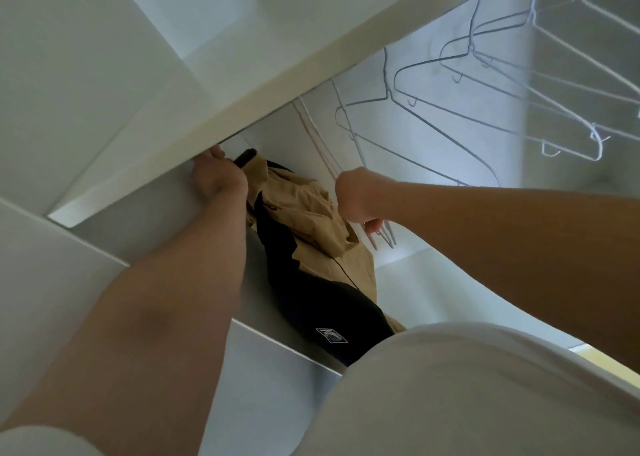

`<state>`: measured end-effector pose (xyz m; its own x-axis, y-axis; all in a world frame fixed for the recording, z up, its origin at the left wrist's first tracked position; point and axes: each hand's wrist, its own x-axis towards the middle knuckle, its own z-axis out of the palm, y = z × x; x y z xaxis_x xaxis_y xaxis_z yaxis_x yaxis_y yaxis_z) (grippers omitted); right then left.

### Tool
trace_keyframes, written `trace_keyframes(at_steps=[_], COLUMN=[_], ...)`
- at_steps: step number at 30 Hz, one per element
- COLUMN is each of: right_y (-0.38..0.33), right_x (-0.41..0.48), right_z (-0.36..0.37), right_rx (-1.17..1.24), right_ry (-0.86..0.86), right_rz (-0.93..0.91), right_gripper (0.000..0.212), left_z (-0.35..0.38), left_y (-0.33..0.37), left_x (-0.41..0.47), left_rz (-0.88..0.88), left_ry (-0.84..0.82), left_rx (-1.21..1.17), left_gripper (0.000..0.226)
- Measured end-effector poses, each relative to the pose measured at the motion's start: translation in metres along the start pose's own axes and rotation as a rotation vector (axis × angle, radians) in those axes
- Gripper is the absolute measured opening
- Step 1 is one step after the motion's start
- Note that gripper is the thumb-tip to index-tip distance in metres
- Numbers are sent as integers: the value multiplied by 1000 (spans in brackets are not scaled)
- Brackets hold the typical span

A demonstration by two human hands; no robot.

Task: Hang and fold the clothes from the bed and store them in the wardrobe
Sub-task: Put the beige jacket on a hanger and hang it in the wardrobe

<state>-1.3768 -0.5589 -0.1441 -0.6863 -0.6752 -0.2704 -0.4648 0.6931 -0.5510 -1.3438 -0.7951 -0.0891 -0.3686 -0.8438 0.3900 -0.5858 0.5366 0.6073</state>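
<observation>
Wardrobe (104, 241) interior, seen from low down, looking up under the shelf edge (277, 85). Tan jacket (311, 220) hangs at the left end of the hanging space, close to the left side panel, with a black garment (311, 296) against it. The black one carries a small patch (331, 336) low down. Whether the two share one hanger cannot be made out. Left hand (216, 178) is up at the jacket's collar, right under the shelf edge. Its fingertips pass behind that edge, so I cannot tell whether it is clamped on a hook, on the collar, or just steadying. Right hand (355, 197) is beside the jacket's right shoulder, fingers curled downward around a few thin hangers (388, 235), apparently holding them off the jacket. Empty wire hangers (485, 85) hang further along toward the right end, well apart from the clothes. The rail itself is hidden by the shelf. Judgement: this is the hanging step, seating the jacket at the left end of the rail. The next move likely needs the hook confirmed over the rail by feel, since the shelf blocks the view. Then let go with the left hand and free the thin hangers without snagging the jacket's shoulder. Go back to the bed for the next piece. The bed is not in view, so how much remains cannot be judged.
</observation>
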Motion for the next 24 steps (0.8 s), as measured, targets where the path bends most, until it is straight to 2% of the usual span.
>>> trace_keyframes(at_steps=[4,5,7,10,13,16,20,24], right_y=[4,4,6,9,8,7,7,7], right_x=[3,3,6,11,10,9,6,4], right_z=[3,3,2,2,3,4,3,3], right_rx=[-28,-41,-50,-54,-69,-84,-101,-174], right_ry=[20,22,35,50,51,44,47,73], right_rz=[-2,1,8,6,-5,-34,-62,-89], right_gripper=[15,16,20,21,20,19,21,23], left_z=[4,2,0,1,2,5,2,0], left_y=[-1,0,2,-2,-3,-6,-4,2], left_x=[5,7,10,12,16,21,20,10], left_rz=[-65,-68,-53,17,-3,53,66,57], left_ry=[-30,-44,-58,-57,-32,-69,-137,-174], left_rx=[-10,-83,-82,123,216,422,538,528], left_gripper=[37,35,24,27,34,37,42,47])
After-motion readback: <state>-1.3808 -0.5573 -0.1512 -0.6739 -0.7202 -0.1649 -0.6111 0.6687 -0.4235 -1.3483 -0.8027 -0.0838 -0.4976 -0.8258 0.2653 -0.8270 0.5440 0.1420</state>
